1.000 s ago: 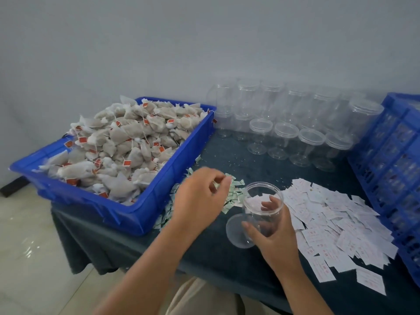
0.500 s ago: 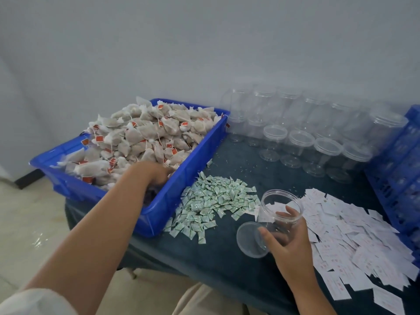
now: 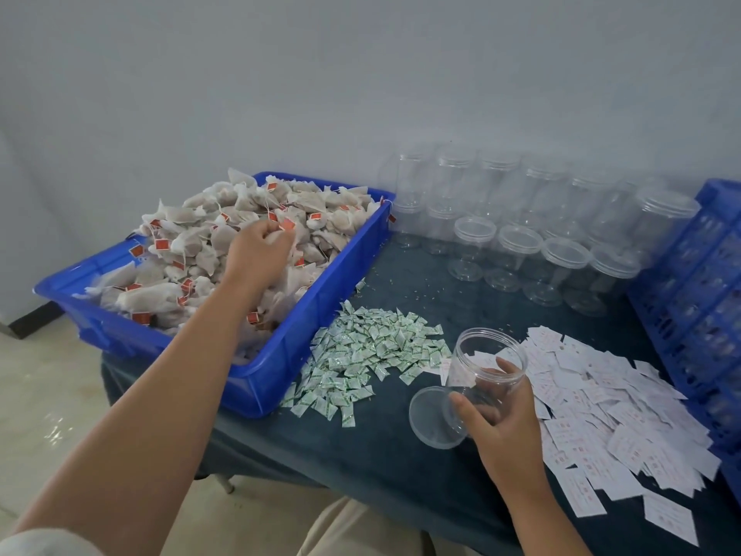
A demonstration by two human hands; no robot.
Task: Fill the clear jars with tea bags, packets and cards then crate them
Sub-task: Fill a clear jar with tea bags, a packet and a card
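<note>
A blue tray point(image 3: 280, 367) on the left is heaped with white tea bags point(image 3: 208, 238) that carry red tags. My left hand point(image 3: 256, 254) reaches into the heap, its fingers curled round a tea bag near the middle. My right hand point(image 3: 497, 419) grips an open clear jar point(image 3: 481, 367), tilted with its mouth up and to the left, above the dark table. The jar's clear lid point(image 3: 433, 419) lies just below it by my thumb. Small green-and-white packets point(image 3: 369, 355) lie in a pile between tray and jar. White cards point(image 3: 609, 415) are spread to the right.
Several empty clear jars with lids point(image 3: 517, 242) stand in rows at the back against the grey wall. A blue slatted crate point(image 3: 697, 307) stands along the right edge. The dark tablecloth point(image 3: 361, 455) ends at the front edge above a pale floor.
My left hand has left the packet pile, crossed into the blue tray and moved up the heap to take a tea bag. My right hand keeps hold of the jar.
</note>
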